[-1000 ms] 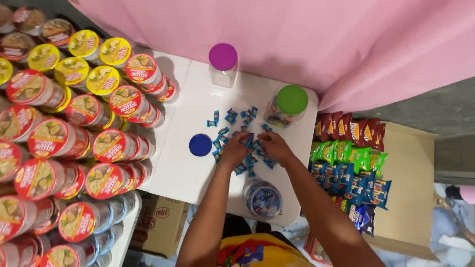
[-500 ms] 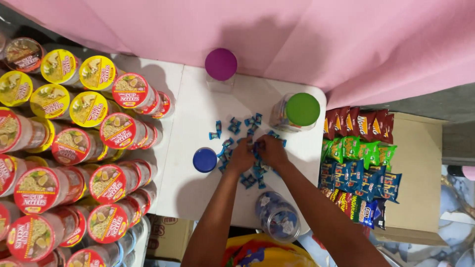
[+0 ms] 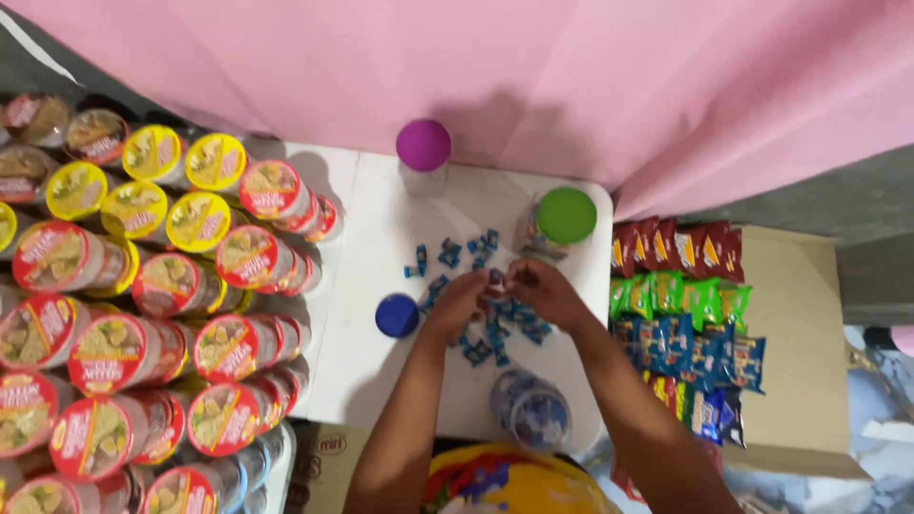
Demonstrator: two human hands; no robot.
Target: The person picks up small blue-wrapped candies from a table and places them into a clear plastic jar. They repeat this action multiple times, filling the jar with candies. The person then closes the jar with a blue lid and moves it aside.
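Small blue-wrapped candies [image 3: 447, 255] lie scattered on a white table [image 3: 367, 257]. My left hand [image 3: 459, 301] and my right hand [image 3: 541, 288] meet over the pile, fingertips pinching a candy between them near the middle. A loose blue lid [image 3: 397, 315] lies just left of my left hand. An open clear jar [image 3: 531, 411] holding blue candies stands at the table's near edge, below my right forearm. A jar with a green lid [image 3: 566, 215] stands just beyond my right hand, and a jar with a purple lid [image 3: 423, 146] stands at the far edge.
Stacked cup noodle tubs with red and yellow lids [image 3: 143, 305] fill the left side. A cardboard box [image 3: 790, 314] with rows of red, green and blue snack packets [image 3: 681, 305] sits to the right. A pink cloth [image 3: 533, 76] hangs behind the table.
Both hands have stayed over the candy pile and drawn closer, fingertips now meeting on a candy. The camera view has shifted, so the table sits lower and more central.
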